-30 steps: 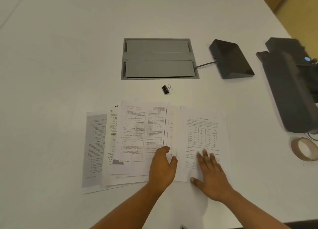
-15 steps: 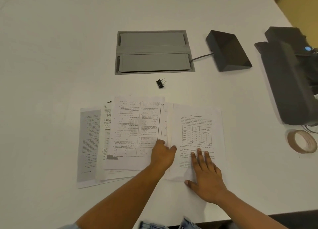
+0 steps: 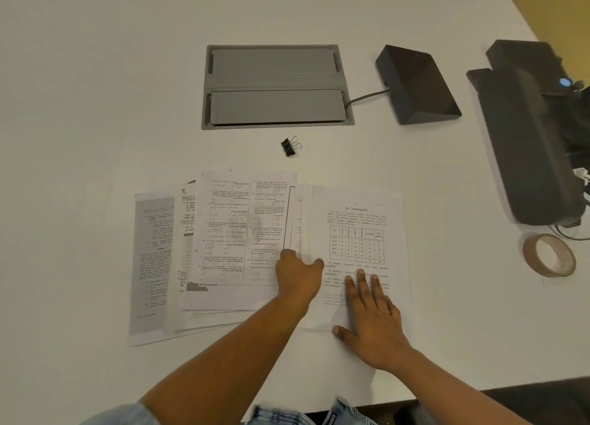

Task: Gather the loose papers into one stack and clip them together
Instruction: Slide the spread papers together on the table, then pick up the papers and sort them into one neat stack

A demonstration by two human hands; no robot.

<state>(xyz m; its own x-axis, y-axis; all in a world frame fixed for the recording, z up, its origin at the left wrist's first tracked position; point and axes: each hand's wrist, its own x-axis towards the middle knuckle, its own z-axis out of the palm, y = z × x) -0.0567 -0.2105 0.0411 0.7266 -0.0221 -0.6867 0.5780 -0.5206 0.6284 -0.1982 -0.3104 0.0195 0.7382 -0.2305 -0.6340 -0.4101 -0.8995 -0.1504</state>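
Note:
Several printed papers [image 3: 236,233] lie fanned out and overlapping on the white table [image 3: 95,105]. The rightmost sheet, with a printed grid [image 3: 357,220], lies on top at the right end. My right hand [image 3: 370,312] lies flat on that sheet's lower part, fingers spread. My left hand [image 3: 298,274] rests with fingers curled at the seam between the middle sheets and the right sheet; its fingertips are hidden. A small black binder clip [image 3: 290,146] sits on the table just beyond the papers, untouched.
A grey cable hatch [image 3: 276,84] is set into the table behind the clip. A dark wedge-shaped device [image 3: 416,84] with a cable sits to its right. A large black machine [image 3: 536,137] and a roll of brown tape [image 3: 549,255] are at the right edge.
The view has shifted so everything sits a little lower and nearer. Both hands stay on the same sheets; the left hand has crept slightly toward the right sheet's edge.

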